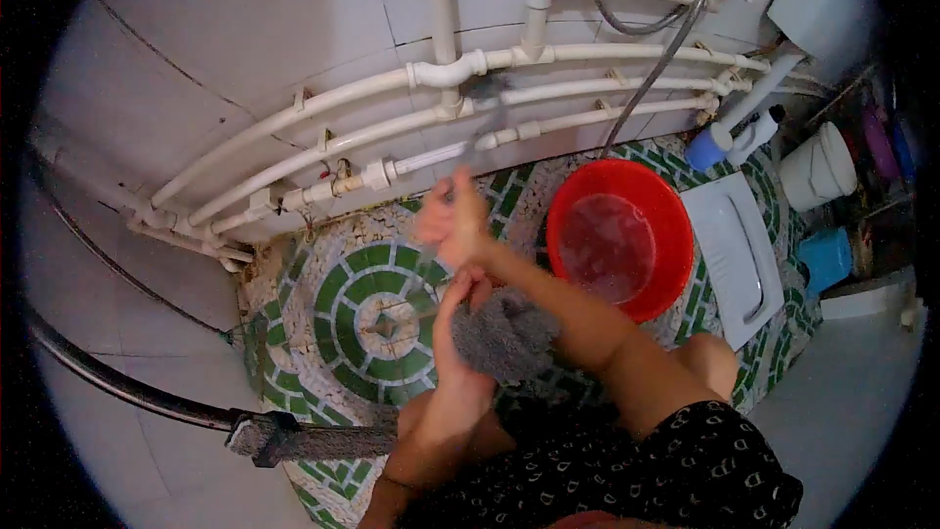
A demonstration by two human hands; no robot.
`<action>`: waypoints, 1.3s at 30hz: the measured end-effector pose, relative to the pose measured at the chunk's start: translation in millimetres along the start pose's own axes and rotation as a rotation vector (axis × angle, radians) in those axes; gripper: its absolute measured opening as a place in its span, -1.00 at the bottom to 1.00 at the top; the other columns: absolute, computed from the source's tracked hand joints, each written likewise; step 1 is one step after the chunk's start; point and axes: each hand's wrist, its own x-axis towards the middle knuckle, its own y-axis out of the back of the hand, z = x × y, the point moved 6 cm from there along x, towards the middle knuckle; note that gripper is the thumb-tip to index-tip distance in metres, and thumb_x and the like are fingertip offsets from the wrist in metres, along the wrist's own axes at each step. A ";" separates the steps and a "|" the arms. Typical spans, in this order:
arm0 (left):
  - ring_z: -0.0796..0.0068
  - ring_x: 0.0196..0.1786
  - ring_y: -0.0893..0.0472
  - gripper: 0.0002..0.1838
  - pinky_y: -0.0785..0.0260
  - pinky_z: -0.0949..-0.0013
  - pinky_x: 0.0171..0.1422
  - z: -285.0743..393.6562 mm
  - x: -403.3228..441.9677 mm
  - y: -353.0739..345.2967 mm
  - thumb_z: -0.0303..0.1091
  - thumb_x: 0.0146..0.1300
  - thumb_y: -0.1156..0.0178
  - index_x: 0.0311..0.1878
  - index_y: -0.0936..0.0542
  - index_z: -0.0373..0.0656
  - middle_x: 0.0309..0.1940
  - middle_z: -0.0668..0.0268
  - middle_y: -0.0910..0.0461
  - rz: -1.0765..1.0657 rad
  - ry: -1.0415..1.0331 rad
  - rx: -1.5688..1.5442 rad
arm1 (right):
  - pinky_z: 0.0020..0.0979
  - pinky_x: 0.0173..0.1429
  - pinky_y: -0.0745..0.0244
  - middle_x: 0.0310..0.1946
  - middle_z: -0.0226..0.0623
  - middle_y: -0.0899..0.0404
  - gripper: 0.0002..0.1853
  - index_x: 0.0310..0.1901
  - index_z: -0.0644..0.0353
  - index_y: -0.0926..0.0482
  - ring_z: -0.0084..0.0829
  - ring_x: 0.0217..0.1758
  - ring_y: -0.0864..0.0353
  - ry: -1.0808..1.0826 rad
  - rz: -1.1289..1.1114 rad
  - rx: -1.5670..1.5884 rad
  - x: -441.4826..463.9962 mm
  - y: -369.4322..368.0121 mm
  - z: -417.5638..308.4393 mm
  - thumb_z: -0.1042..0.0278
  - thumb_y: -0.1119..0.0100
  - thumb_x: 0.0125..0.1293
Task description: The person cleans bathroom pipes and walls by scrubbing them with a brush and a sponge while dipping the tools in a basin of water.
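Gray cloth [504,333] is bunched near the center of the frame, held in the left hand [464,328], whose fingers curl at its upper edge, and lies close against the right forearm. The right hand [455,220], just above, is blurred, so its grip cannot be told. Beneath spreads a floor [367,269] of green and pale mosaic with a ringed pattern left of center; pale tiled walls [323,0] rise around it, and white pipes [362,93] run across the upper frame. Right of center, a red basin [678,279] holds cloudy, sudsy liquid, beside a white squat toilet [720,255]. Toward the upper right stand a blue container [707,147], a white bottle [752,139] and a white bucket [808,176], whose contents cannot be seen. A gray mop head [333,442] on a dark handle [137,390] reaches in from the lower left.
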 end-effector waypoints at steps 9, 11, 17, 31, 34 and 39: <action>0.52 -0.45 -0.40 -0.81 -0.26 0.46 -0.31 3.5 3.6 0.0 -0.22 0.27 -0.01 -0.38 -0.45 -0.10 -0.55 0.44 -0.38 -0.185 -0.078 0.038 | -0.44 -0.73 0.03 -0.82 -0.52 -0.13 -0.46 -0.67 -0.04 -0.23 -0.52 -0.81 -0.09 -0.040 0.290 -0.168 8.0 21.6 48.1 -0.32 0.17 0.21; 0.58 -0.49 -0.29 -0.82 -0.19 0.51 -0.32 3.0 1.1 -8.0 -0.24 0.25 0.00 -0.37 -0.39 -0.13 -0.60 0.45 -0.26 -0.312 -0.084 0.033 | -0.44 -0.73 0.03 -0.81 -0.52 -0.16 -0.47 -0.66 -0.03 -0.25 -0.53 -0.82 -0.09 0.024 0.242 -0.123 11.6 27.1 29.6 -0.31 0.14 0.20; 0.62 -0.54 -0.18 -0.79 -0.09 0.54 -0.40 20.9 -18.0 -5.8 -0.21 0.26 0.03 -0.39 -0.36 -0.14 -0.65 0.46 -0.16 -0.303 -0.238 0.215 | -0.46 -0.75 0.05 -0.80 -0.55 -0.17 -0.50 -0.63 -0.03 -0.26 -0.54 -0.83 -0.09 0.169 0.147 0.003 57.5 72.3 -64.6 -0.27 0.11 0.22; 0.58 -0.41 -0.34 -0.82 -0.20 0.51 -0.28 -2.8 -6.1 -11.6 -0.27 0.30 0.03 -0.40 -0.39 -0.11 -0.52 0.47 -0.34 -0.426 -0.039 0.063 | -0.45 -0.73 0.04 -0.80 -0.50 -0.15 -0.50 -0.67 -0.03 -0.25 -0.51 -0.80 -0.11 -0.039 0.313 -0.228 -21.2 0.8 25.8 -0.25 0.08 0.20; 0.60 -0.47 -0.29 -0.81 -0.16 0.52 -0.34 -1.7 -11.6 -12.2 -0.25 0.28 0.03 -0.43 -0.36 -0.09 -0.57 0.48 -0.26 -0.233 -0.092 0.163 | -0.49 -0.72 0.05 -0.80 -0.51 -0.13 -0.50 -0.64 -0.01 -0.27 -0.54 -0.79 -0.11 -0.263 0.275 0.036 -26.2 2.2 7.3 -0.24 0.08 0.22; 0.63 -0.49 -0.23 -0.82 -0.12 0.55 -0.32 11.7 -23.1 -3.4 -0.22 0.24 0.01 -0.39 -0.38 -0.10 -0.61 0.49 -0.17 -0.290 -0.122 0.137 | -0.51 -0.72 0.09 -0.73 -0.51 -0.15 -0.49 -0.56 0.04 -0.24 -0.58 -0.78 0.01 0.134 0.324 -0.260 2.2 57.7 -105.4 -0.27 0.15 0.25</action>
